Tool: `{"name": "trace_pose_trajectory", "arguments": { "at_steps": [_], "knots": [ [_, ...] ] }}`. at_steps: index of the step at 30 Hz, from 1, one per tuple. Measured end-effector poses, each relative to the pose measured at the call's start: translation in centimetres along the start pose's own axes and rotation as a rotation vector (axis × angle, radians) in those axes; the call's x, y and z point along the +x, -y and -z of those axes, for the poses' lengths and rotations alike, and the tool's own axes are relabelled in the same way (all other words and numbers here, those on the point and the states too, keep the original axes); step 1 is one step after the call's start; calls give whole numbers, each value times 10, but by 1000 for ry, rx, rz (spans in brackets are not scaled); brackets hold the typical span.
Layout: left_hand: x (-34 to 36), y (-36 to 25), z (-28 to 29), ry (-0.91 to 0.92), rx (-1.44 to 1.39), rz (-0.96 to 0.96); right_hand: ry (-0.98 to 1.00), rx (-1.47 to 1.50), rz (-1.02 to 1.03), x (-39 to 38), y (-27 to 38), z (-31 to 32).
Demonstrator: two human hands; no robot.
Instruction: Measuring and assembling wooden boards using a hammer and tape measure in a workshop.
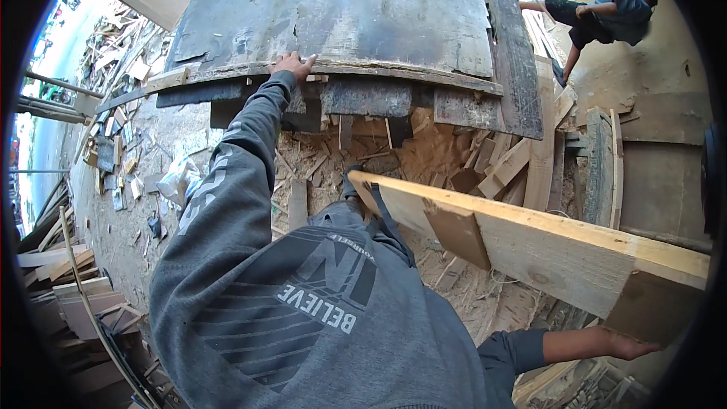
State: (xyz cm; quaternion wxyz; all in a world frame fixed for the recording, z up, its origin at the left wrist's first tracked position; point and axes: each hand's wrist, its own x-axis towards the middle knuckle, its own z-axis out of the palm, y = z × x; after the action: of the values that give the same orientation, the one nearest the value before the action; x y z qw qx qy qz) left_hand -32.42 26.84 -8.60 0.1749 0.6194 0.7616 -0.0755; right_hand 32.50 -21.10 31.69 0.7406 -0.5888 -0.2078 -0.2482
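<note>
My left hand (294, 65), fingers apart, rests on the wooden strip (394, 70) along the near edge of a worn dark plywood top (341, 15). Dark short boards (367, 98) lie under that strip. At the lower right my right hand (625, 342) grips the bottom of a long pale wooden board (545, 257), held on edge with two brown patches on its face; the fingers are partly hidden by it. The board slants from beside my foot in the middle toward the right rim.
Loose planks (503, 163) and offcuts lie under and right of the worktop. Wood scraps (121, 151) and a white bag (178, 178) are on the dusty ground at left. Another person (606, 19) is at the upper right. A weathered timber (598, 174) stands at right.
</note>
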Motion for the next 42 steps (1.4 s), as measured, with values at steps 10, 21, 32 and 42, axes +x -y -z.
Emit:
{"name": "trace_pose_trajectory", "arguments": {
  "at_steps": [10,21,32,42],
  "knots": [
    [7,34,11,79,-148,1,172,37,-269,181,-168,-22],
    [-391,-67,-8,-458,-487,-816,190,56,-469,146,-198,-55],
    [-357,-60,60,-649,-249,-730,183,132,-668,-30,-165,-168],
    [-241,-95,130,-407,51,-684,217,173,-1027,-139,-325,-240]
  ]
}}
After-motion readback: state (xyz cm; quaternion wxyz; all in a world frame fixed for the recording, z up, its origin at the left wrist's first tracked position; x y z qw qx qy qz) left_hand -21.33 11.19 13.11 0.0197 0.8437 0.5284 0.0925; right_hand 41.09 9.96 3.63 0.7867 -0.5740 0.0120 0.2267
